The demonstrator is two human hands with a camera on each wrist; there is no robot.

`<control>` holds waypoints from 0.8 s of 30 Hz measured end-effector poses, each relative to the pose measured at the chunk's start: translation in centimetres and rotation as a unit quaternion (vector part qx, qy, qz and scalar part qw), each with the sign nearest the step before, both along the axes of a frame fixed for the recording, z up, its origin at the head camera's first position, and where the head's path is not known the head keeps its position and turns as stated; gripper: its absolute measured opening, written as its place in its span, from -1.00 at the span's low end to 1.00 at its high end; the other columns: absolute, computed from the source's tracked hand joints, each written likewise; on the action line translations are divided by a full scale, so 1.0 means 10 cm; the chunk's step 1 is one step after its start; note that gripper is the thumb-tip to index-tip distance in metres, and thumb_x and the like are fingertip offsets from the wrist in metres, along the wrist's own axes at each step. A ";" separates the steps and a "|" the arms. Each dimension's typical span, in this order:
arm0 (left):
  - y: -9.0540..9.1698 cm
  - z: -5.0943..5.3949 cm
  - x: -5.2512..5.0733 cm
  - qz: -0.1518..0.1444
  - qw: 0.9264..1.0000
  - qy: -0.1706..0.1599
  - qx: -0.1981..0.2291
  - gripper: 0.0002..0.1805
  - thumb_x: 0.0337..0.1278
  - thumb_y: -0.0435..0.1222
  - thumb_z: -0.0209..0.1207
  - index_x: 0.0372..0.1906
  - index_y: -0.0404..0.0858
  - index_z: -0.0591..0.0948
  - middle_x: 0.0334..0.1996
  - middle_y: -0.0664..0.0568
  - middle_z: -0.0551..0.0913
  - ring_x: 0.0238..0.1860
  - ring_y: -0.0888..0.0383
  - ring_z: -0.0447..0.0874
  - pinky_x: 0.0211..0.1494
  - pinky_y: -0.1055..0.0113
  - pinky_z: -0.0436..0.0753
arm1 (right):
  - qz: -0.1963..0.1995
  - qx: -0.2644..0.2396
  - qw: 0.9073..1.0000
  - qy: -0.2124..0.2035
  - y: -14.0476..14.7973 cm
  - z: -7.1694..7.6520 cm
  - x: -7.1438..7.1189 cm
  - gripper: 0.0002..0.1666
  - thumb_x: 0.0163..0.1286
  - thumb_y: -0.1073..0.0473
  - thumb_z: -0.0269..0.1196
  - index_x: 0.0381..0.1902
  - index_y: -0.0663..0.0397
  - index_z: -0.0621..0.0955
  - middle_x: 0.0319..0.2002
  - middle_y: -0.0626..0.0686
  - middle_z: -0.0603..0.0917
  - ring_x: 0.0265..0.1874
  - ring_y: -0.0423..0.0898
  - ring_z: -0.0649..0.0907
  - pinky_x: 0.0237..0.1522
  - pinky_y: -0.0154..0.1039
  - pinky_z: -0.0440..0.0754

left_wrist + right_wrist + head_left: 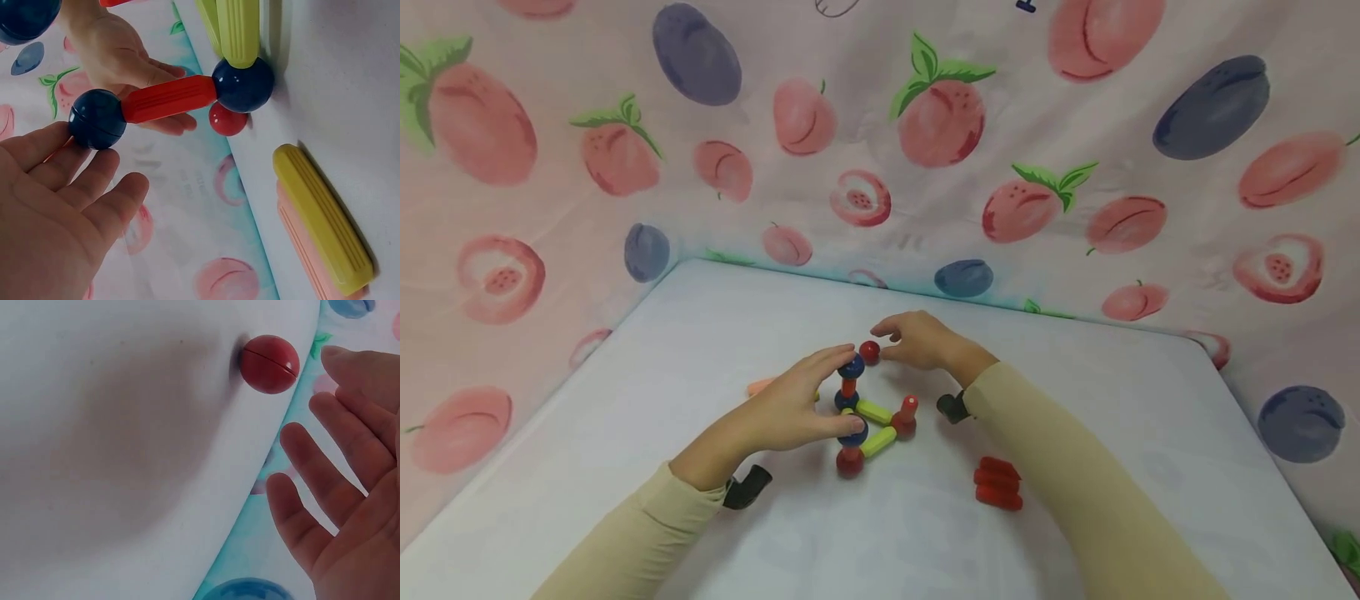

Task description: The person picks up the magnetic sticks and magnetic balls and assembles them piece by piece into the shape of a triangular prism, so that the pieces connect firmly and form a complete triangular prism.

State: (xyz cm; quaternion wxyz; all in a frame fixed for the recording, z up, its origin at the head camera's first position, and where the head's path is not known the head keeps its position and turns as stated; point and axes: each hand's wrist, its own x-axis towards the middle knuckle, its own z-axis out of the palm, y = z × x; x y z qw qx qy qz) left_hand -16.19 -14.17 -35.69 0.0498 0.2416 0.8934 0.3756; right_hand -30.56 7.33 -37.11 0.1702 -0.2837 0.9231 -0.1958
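A construction of balls and rods stands on the white table, its base joined by yellow-green rods [880, 442]. Upright red rods [169, 99] rise from its corners; two carry blue balls on top. With extended fingers, my left hand [790, 408] touches the far top blue ball [97, 119], while its thumb rests on the near top blue ball [854, 437]. A third upright rod [909, 407] on a red corner ball [904, 427] has a bare top. Behind the construction, my right hand [921, 340] hovers beside a loose red ball [270, 364], its fingers spread and holding nothing.
Several red rods [998, 483] lie together at the right, near the right forearm. A yellow rod [322, 219] and a pink rod [300, 231] lie left of the construction, partly behind the left hand in the head view. Fruit-patterned cloth [865, 125] borders the table.
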 end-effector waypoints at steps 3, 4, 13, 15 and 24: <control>-0.01 0.01 0.01 -0.002 1.000 -0.003 0.000 -0.02 0.13 0.06 0.38 0.52 -0.30 0.22 0.53 -0.06 0.16 0.49 -0.10 0.13 0.26 -0.04 0.51 | 0.008 0.004 1.000 -0.016 -0.03 -0.02 -0.01 -0.43 0.42 0.10 0.30 0.36 -0.01 0.52 0.26 0.03 0.58 0.25 0.03 0.54 0.22 -0.03 0.52; -0.01 0.01 0.01 -0.003 1.000 -0.004 0.001 -0.01 0.13 0.06 0.37 0.53 -0.31 0.22 0.53 -0.07 0.15 0.49 -0.10 0.13 0.25 -0.05 0.51 | 0.009 0.006 1.000 -0.023 -0.03 -0.03 -0.01 -0.42 0.42 0.11 0.30 0.37 0.00 0.51 0.28 0.03 0.57 0.26 0.03 0.53 0.21 -0.03 0.53; 0.00 0.01 -0.01 -0.002 1.000 -0.014 -0.006 0.01 0.13 0.06 0.37 0.55 -0.28 0.18 0.55 -0.05 0.11 0.50 -0.08 0.12 0.23 0.00 0.54 | -0.054 0.003 0.997 -0.047 0.04 -0.09 0.02 -0.43 0.41 0.09 0.31 0.36 -0.06 0.52 0.27 0.05 0.55 0.19 0.03 0.54 0.17 -0.04 0.56; -0.01 0.01 -0.01 0.000 1.000 -0.013 -0.008 0.01 0.13 0.06 0.37 0.55 -0.28 0.17 0.55 -0.05 0.11 0.50 -0.08 0.12 0.23 0.00 0.54 | -0.046 0.004 0.998 -0.048 0.03 -0.10 0.03 -0.43 0.40 0.08 0.32 0.35 -0.08 0.53 0.28 0.04 0.55 0.18 0.04 0.54 0.17 -0.04 0.56; -0.01 0.01 0.00 0.002 1.000 -0.014 -0.006 0.01 0.13 0.08 0.37 0.55 -0.27 0.18 0.55 -0.05 0.13 0.50 -0.07 0.12 0.27 -0.02 0.50 | -0.035 0.054 0.997 -0.030 0.04 -0.18 0.09 -0.51 0.40 0.12 0.32 0.26 0.03 0.56 0.12 0.06 0.62 0.05 -0.01 0.57 0.20 -0.07 0.53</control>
